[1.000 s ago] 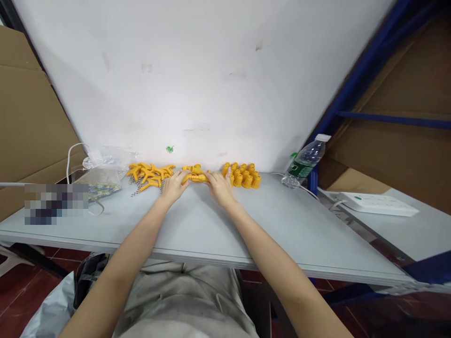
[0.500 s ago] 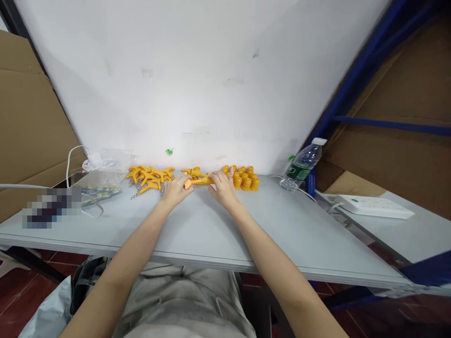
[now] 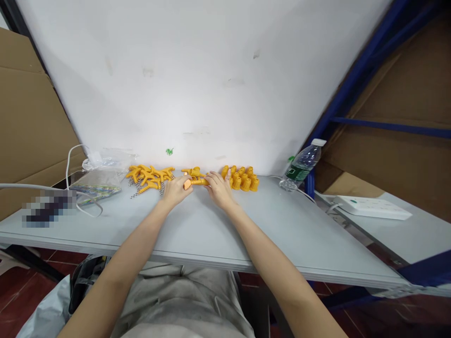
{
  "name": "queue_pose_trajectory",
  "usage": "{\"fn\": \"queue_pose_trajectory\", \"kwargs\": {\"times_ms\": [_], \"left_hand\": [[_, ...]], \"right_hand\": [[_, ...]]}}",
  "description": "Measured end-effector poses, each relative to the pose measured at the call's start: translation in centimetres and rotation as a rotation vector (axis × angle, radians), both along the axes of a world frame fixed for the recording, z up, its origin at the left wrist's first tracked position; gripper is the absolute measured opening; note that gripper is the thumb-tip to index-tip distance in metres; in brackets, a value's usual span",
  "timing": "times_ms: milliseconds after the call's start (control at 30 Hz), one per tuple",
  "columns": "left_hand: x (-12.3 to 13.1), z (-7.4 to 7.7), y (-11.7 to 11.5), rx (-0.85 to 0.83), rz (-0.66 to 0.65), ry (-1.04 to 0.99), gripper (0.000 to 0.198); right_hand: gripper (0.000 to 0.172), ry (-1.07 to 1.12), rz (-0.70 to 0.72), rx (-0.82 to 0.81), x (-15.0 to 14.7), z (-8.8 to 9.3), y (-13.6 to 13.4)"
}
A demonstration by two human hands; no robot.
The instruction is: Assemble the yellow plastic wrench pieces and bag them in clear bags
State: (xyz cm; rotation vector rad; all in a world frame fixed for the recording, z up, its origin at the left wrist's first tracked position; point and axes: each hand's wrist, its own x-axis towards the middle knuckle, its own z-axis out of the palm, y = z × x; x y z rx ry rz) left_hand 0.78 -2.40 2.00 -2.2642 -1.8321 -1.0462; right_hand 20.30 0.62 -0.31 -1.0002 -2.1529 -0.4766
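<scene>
Between my two hands, above the table, runs a slim yellow plastic piece [image 3: 199, 181]. My left hand [image 3: 175, 191] is closed around its left end, where a paler orange part shows at the thumb. At its right end, the fingers of my right hand [image 3: 219, 190] are closed on it and cover that end. Just behind the hands lies another yellow plastic part [image 3: 194, 172] with a rounded body. To the left is a pile of branched yellow pieces [image 3: 150, 174] with silvery ball chains. Beside my right hand several yellow cup-shaped pieces [image 3: 245, 180] stand in rows.
A clear bottle with a green label [image 3: 302, 164] leans at the right near a blue frame. Clear plastic bags [image 3: 97, 177] and a white cable lie at the left, beside a blurred dark object [image 3: 49, 209]. A white power strip [image 3: 373, 207] rests on the right-hand surface.
My right hand has shifted slightly left, toward my left hand, along the yellow piece. The left hand stays nearly in place.
</scene>
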Motion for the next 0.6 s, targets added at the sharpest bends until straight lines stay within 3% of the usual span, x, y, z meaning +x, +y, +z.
{"fn": "queue_pose_trajectory", "kwargs": {"times_ms": [200, 433, 600], "left_hand": [[0.04, 0.03, -0.1, -0.012, 0.002, -0.031, 0.033], [-0.02, 0.02, -0.01, -0.011, 0.006, -0.026, 0.033], [0.21, 0.27, -0.31, -0.031, 0.015, -0.026, 0.034]], "right_hand": [[0.025, 0.012, -0.017, 0.005, -0.25, 0.08, -0.21], [0.035, -0.022, -0.018, -0.033, -0.47, 0.08, -0.54], [0.027, -0.019, -0.066, -0.028, -0.57, 0.37, -0.64]]}}
